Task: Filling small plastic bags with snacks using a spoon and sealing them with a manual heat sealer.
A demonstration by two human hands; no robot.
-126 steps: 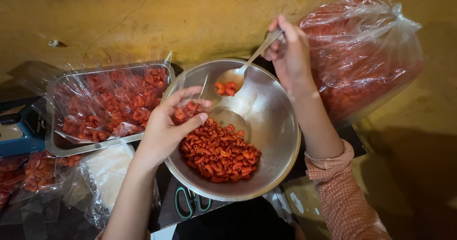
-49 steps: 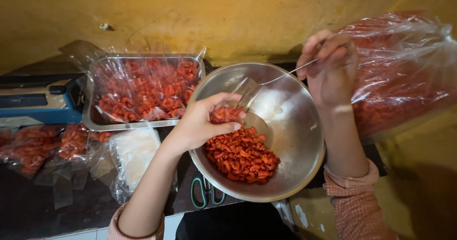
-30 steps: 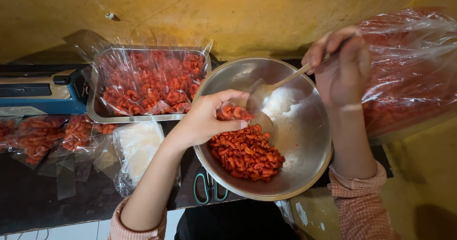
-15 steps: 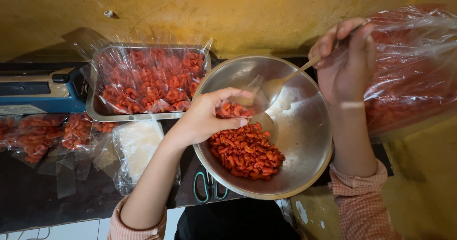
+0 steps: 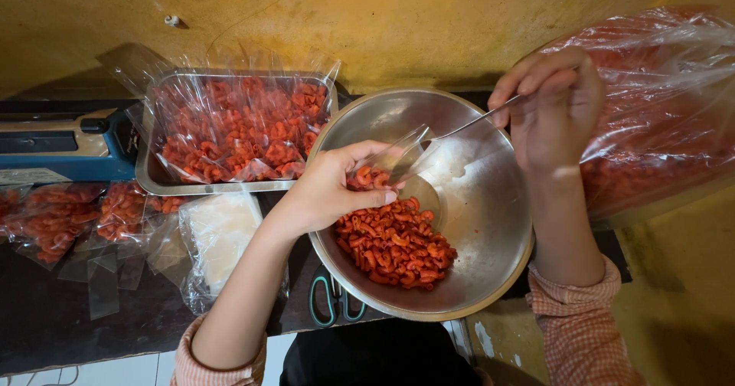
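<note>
My left hand (image 5: 331,191) holds a small clear plastic bag (image 5: 387,164) over a steel bowl (image 5: 490,225); the bag has a few red curled snacks in its bottom. A heap of the same red snacks (image 5: 394,242) lies in the bowl's near left part. My right hand (image 5: 557,110) grips the handle of a metal spoon (image 5: 452,135), whose head is inside the bag's mouth.
A metal tray (image 5: 157,179) of filled clear bags sits to the left, beside a blue heat sealer (image 5: 53,145). Filled small bags (image 5: 53,217) and a stack of unfilled bags (image 5: 218,233) lie near left. A large plastic bag of red snacks (image 5: 662,118) stands right. Scissors (image 5: 337,302) lie under the bowl.
Earlier the spoon carried snacks above the bowl; since then its head has gone into the small bag held by my left hand. My right hand has stayed raised at the bowl's far right.
</note>
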